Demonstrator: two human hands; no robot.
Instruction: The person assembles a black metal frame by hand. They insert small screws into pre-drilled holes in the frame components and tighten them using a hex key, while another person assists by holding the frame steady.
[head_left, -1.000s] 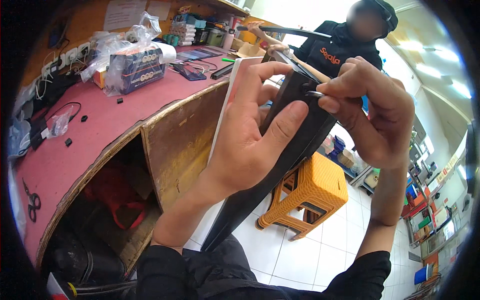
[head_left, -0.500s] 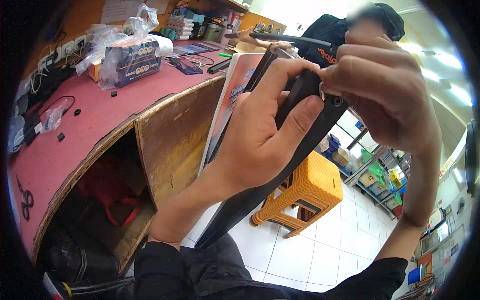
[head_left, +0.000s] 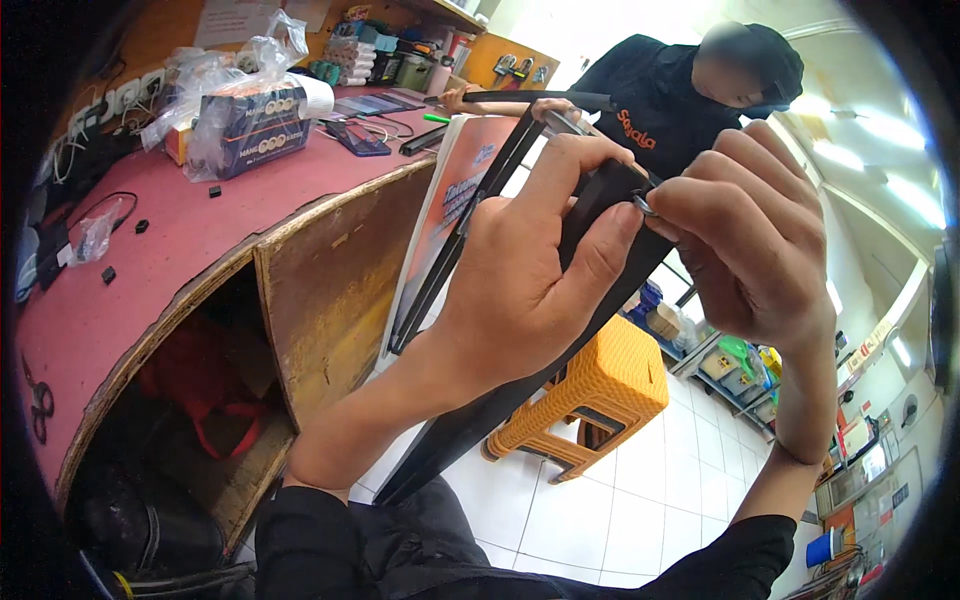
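A long black bar point(head_left: 455, 440) slants up from my lap to chest height. My left hand point(head_left: 520, 275) is closed round its upper end, thumb on the near side and index finger over the top. At that end my right hand point(head_left: 750, 230) pinches a small shiny metal piece point(head_left: 645, 204), shaped like a ring or hook; the fingers partly hide it. Beyond my left hand stands a printed sheet point(head_left: 465, 170) with thin black rods point(head_left: 428, 290) along it.
Facing me, a person in black point(head_left: 650, 80) holds another black strip point(head_left: 540, 97). At left, a red-topped table point(head_left: 190, 220) bears a box point(head_left: 255, 125), plastic bags, a phone point(head_left: 357, 138) and scissors point(head_left: 38, 400). A yellow stool point(head_left: 610, 375) stands on the white tiled floor.
My right hand has come down and slightly left, its fingers still at the metal piece. The view has shifted a little, and the person opposite has lowered their head.
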